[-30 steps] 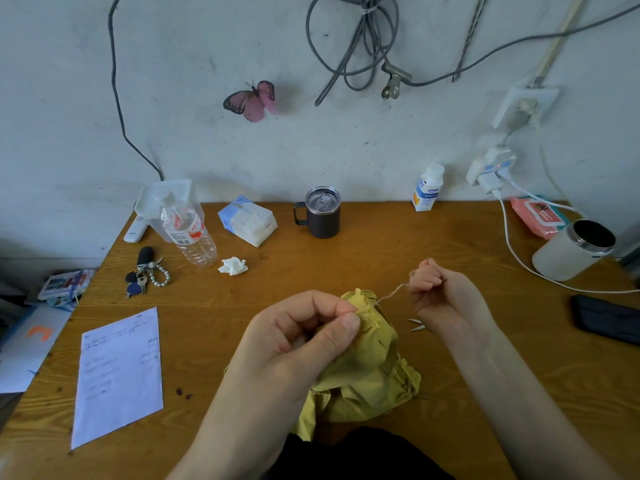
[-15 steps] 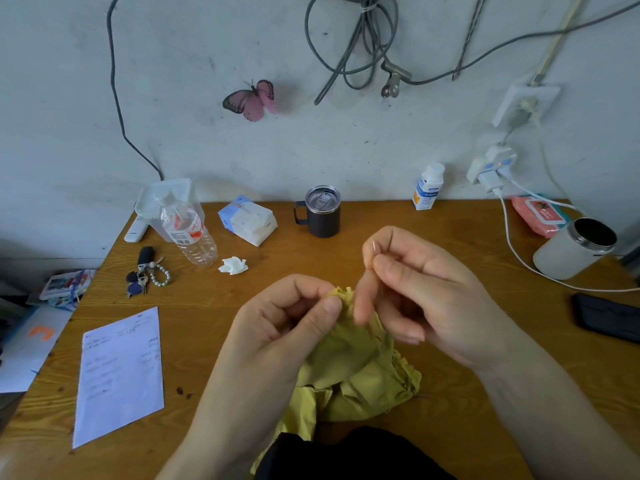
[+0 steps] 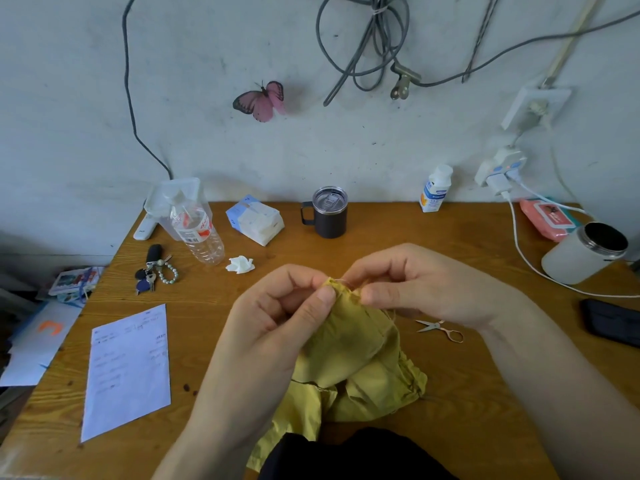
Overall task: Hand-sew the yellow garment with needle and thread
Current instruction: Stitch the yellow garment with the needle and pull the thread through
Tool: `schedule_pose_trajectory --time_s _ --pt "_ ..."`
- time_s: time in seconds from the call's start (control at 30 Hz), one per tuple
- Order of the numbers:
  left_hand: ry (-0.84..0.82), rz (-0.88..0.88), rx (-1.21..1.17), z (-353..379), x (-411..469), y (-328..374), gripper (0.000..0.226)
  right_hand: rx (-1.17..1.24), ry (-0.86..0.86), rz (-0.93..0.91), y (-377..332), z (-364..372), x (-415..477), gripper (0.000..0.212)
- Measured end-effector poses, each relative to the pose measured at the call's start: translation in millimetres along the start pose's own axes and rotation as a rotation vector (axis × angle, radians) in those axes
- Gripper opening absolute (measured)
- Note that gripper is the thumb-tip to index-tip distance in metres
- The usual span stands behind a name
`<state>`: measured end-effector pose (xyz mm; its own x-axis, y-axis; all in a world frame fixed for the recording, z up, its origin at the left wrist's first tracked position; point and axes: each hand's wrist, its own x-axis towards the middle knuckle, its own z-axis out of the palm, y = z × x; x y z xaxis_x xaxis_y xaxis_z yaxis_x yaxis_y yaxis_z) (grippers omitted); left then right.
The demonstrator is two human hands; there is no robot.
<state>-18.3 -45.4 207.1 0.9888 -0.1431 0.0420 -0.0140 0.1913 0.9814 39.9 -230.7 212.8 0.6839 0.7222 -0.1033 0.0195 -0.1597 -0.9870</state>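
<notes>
The yellow garment (image 3: 349, 355) is bunched over the near middle of the wooden table (image 3: 381, 233), its top edge lifted. My left hand (image 3: 277, 317) pinches that top edge between thumb and forefinger. My right hand (image 3: 415, 285) is closed against the same edge from the right, fingertips touching the cloth. A thin pale thread (image 3: 346, 281) shows along the edge between both hands. The needle is hidden under my right fingers. Small scissors (image 3: 440, 329) lie on the table just below my right hand.
A dark mug (image 3: 329, 213), a plastic bottle (image 3: 197, 233), a tissue pack (image 3: 254, 220), a crumpled tissue (image 3: 240, 265), keys (image 3: 154, 271) and a paper sheet (image 3: 128, 368) lie left and behind. A white jar (image 3: 585, 252), a white cable (image 3: 533, 268) and a dark phone (image 3: 613, 322) are on the right.
My right hand pulled the thread out to the right, then rose holding the needle, and has now come down onto the garment's top edge beside my left hand.
</notes>
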Motion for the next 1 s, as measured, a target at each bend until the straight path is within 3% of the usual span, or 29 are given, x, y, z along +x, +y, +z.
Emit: schedule_pose_trajectory --time_s 0.17,0.37,0.53,0.77,0.87,1.0 --pt "0.053 0.021 0.016 -6 3 -1 0.004 -0.209 0.034 -0.009 7 -9 0 0.006" --pt "0.186 0.050 0.030 -13 10 -5 0.011 -0.281 0.125 0.043 22 -23 -3 0.011" --pt "0.327 0.070 0.230 -18 21 -26 0.017 -0.522 0.173 0.121 41 -23 2 0.008" --pt "0.337 0.123 0.454 -23 46 -36 0.024 -0.863 0.336 0.134 57 -27 35 0.010" --pt "0.335 0.176 0.421 -28 62 -27 0.030 -0.693 0.303 0.068 57 -37 51 0.010" --pt "0.243 0.200 0.351 -41 75 -10 0.034 -0.291 0.064 0.002 55 -43 64 0.010"
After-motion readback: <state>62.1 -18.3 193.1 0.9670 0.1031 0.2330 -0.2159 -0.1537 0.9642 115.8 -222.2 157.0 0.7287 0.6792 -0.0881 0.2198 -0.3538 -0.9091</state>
